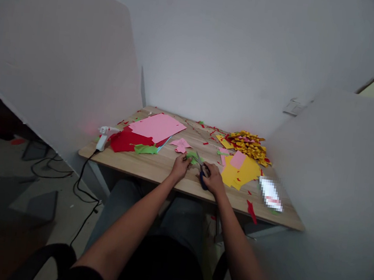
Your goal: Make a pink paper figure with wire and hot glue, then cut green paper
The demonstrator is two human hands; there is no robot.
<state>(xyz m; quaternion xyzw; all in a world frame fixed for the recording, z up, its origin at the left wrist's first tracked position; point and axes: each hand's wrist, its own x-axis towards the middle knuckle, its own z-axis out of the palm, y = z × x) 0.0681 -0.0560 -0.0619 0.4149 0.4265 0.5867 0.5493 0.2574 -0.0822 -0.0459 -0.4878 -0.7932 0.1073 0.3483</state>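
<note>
My left hand [180, 167] is closed in a pinch on a small green paper piece [192, 157] near the front edge of the wooden table [157, 166]. My right hand [212, 178] grips blue-handled scissors [201, 168], whose blades point up-left into the green paper. Both hands sit close together at the table's front middle.
A pink sheet [157, 126] lies over red paper [126, 140] at the left, beside a white glue gun [104, 136] with a black cable. Pink cut shapes [181, 144] lie at the centre. Yellow sheets [241, 170] and a pile of folded yellow pieces [248, 144] lie at the right. White partitions stand on both sides.
</note>
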